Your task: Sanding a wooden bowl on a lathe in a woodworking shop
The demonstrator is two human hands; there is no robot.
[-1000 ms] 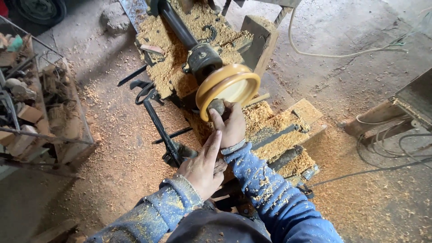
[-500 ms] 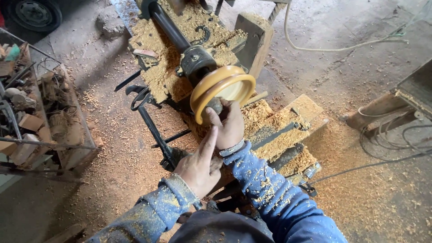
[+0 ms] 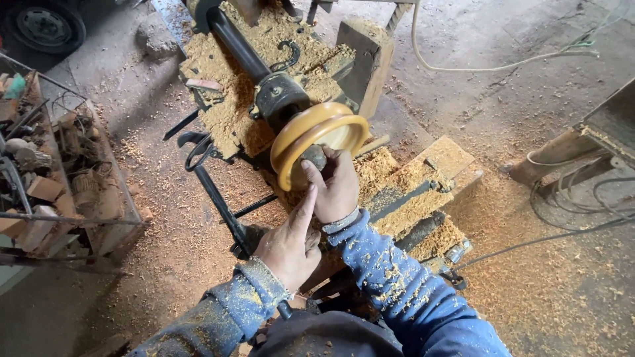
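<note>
We saw the lathe bed [image 3: 423, 188] heaped with shavings [image 3: 241, 109]; on the floor [image 3: 463, 99], a cable [image 3: 476, 67] lay at one o'clock, a crate [image 3: 86, 198] at nine.

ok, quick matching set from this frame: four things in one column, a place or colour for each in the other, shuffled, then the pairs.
Things:
1. wooden ring
2. right hand
3. left hand
4. white cable

Places or colours:
A. on the floor, upper right
B. yellow, on the lathe spindle
C. presses a small dark lump to the ring
D. index finger along the right wrist

Pairs: 1-B, 2-C, 3-D, 4-A
</note>
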